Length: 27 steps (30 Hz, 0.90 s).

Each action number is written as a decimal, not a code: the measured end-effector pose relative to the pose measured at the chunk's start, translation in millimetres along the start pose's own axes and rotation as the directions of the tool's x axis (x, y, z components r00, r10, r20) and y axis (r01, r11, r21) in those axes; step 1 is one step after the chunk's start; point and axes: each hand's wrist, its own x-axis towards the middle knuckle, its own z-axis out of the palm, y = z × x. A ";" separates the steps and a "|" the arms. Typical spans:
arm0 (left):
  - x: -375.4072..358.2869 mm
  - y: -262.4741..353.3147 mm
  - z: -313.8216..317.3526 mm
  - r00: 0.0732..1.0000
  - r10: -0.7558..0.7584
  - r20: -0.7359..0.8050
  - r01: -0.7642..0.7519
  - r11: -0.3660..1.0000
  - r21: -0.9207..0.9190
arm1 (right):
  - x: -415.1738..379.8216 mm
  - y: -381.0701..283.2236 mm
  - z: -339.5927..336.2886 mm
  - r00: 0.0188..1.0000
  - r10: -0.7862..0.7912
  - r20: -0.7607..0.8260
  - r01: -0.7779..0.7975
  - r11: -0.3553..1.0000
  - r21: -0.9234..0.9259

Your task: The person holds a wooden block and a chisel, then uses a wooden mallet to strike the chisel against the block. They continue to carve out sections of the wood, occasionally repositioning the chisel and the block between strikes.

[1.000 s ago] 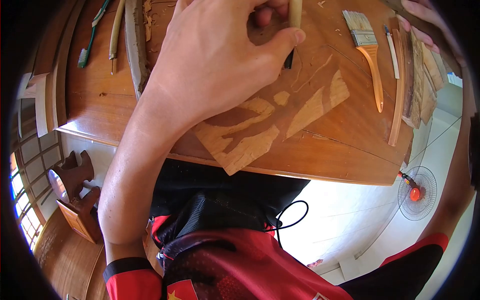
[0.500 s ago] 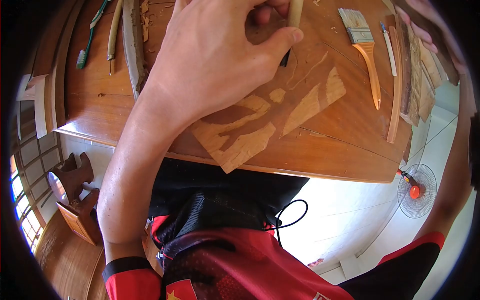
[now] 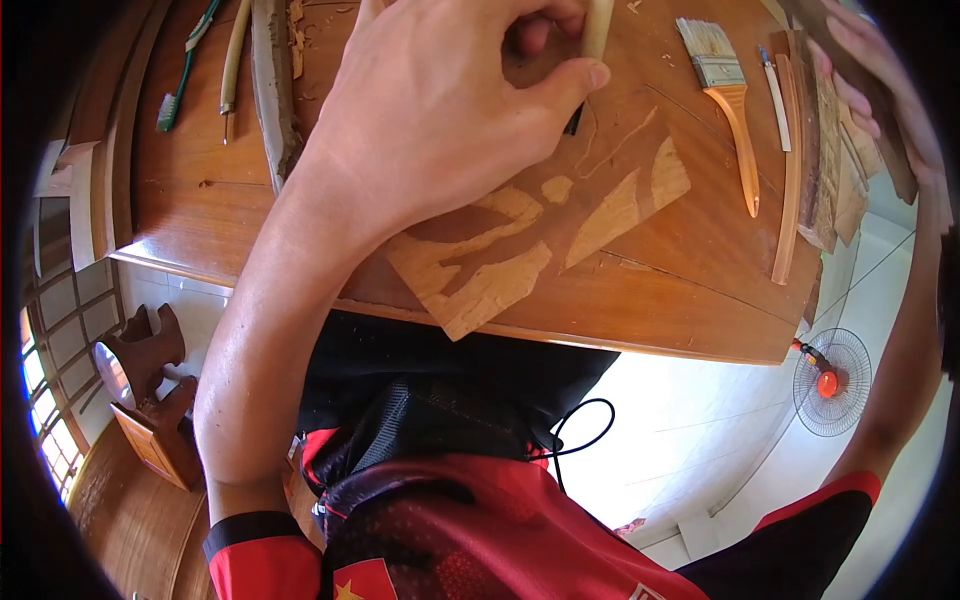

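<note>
My left hand is above the wooden board, its thumb and fingers closed round a pale wooden handle. A dark tip shows just below the thumb. Beneath and beside the wrist lie light, carved-looking patches and a thin curved line on the brown surface. At the upper right edge, my right hand has its fingers wrapped over a dark wooden piece beside stacked strips.
A paint brush and a thin white stick lie at the right, near wood strips. At the left are a green toothbrush, a thin tool and a grey bar. A fan stands beyond the edge.
My left hand and the handle have shifted very slightly to the right. My right hand has moved slightly, with its fingers still over the wood.
</note>
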 end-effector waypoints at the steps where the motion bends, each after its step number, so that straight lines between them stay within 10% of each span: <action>1: 0.2 0.0 0.4 1.000 0.005 -0.001 -0.005 1.000 -0.021 | -1.2 -0.2 -0.1 1.000 -0.001 -0.004 0.001 1.000 -0.001; 27: 2.0 -6.6 -3.7 0.996 0.060 0.061 -0.054 0.995 -0.085 | -19.9 11.5 8.4 0.998 0.056 -0.037 -0.054 0.998 0.040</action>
